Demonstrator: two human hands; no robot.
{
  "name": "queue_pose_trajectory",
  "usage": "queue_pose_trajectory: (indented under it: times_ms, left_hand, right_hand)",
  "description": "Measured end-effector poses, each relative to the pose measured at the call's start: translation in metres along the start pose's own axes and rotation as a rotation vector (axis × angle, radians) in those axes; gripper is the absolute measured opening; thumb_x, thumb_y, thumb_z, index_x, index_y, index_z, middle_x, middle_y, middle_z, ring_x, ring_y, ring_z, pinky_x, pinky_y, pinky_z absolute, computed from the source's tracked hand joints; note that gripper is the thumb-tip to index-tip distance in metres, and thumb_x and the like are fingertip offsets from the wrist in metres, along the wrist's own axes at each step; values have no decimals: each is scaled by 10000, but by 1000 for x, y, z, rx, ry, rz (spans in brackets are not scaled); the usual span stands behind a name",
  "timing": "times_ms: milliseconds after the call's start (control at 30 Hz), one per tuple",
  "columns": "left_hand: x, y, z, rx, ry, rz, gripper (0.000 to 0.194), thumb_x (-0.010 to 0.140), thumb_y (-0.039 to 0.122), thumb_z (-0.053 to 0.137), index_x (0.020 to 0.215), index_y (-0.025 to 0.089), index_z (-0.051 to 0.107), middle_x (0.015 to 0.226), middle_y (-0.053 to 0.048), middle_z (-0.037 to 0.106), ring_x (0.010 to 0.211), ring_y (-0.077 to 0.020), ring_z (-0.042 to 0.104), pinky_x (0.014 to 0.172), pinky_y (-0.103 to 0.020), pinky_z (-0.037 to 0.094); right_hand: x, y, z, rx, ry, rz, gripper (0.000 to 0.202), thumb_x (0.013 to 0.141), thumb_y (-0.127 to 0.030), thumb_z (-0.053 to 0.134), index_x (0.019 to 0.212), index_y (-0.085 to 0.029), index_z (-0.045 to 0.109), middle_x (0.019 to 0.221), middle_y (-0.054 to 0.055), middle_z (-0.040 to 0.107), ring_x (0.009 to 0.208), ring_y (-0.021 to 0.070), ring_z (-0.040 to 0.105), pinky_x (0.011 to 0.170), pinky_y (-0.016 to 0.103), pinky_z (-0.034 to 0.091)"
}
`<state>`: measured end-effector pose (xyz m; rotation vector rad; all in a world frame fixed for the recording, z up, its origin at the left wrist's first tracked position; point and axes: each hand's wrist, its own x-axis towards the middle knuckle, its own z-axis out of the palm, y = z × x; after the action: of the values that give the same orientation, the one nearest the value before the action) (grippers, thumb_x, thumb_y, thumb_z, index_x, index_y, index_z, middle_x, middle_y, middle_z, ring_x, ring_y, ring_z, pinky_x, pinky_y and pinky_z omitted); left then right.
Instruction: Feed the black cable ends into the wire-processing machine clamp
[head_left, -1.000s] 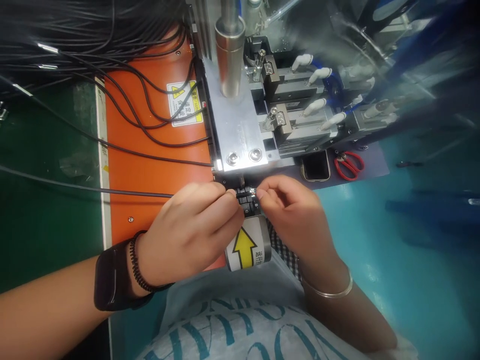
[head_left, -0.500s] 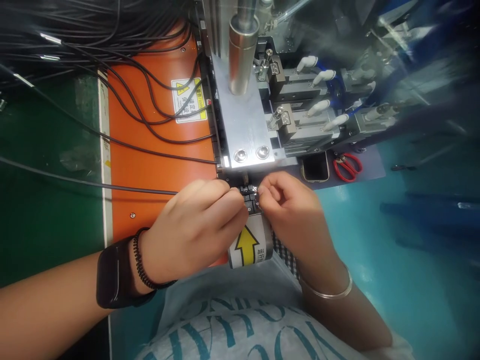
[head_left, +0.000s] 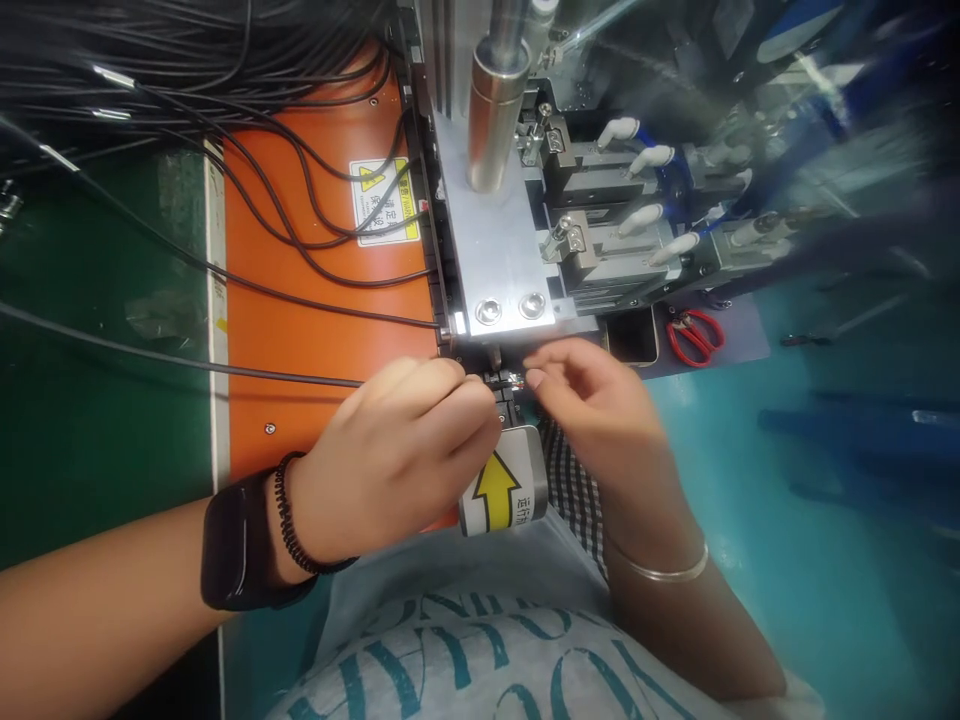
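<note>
My left hand (head_left: 405,450) is closed around the end of a black cable (head_left: 300,377), which runs in from the left edge. Small bright wire ends (head_left: 515,381) show just right of its fingertips, over a dark fixture (head_left: 510,408) at the machine's front. My right hand (head_left: 600,410) is beside these wire ends, its thumb and index finger a little apart, with nothing visible between them. A metal block with a yellow arrow label (head_left: 499,490) sits below the fixture, partly behind my left hand.
Above my hands stands a metal plate (head_left: 495,250) with a cylinder (head_left: 495,120). White-fitted actuators (head_left: 615,250) lie to its right. Red-handled cutters (head_left: 695,337) and a small dark tray (head_left: 632,335) are at the right. More black cables (head_left: 262,190) cross the orange surface (head_left: 300,340).
My right hand's fingertips have parted slightly and moved off the wire ends. The left hand keeps its grip on the cable. The whole view has shifted slightly.
</note>
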<state>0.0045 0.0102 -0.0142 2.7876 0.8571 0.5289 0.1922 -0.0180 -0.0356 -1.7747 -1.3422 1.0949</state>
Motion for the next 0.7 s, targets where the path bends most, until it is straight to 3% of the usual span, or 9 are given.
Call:
queue_pose_trajectory:
  times_ms: [67,167,700]
  left_hand:
    - [0,-1,0,0,30,55,297,912,135,373,690,167,568,699,-44,565,680,-187,519,581,-331,387]
    - [0,-1,0,-24,37,10,297,918,158,373,696,172,570,701,-40,565,678,-181,518,589,-324,395]
    - [-3,1,2,-91,3,-45,283,922,175,357,742,184,574,765,-49,591,718,-182,514,651,-329,416]
  right_hand:
    - [-4,-2,-3,-135,5,-205,210,837,-150,522,997,-208,645,863,23,600,776,150,556,685,268,459]
    - [-8,-6,-7,-279,-57,-424,332,857,-84,463,1103,-226,637,974,45,604,921,173,562,818,306,461]
    - [-12,-12,-4,-373,-6,-433,228,847,-79,482,991,-203,609,945,40,577,892,176,550,782,297,448]
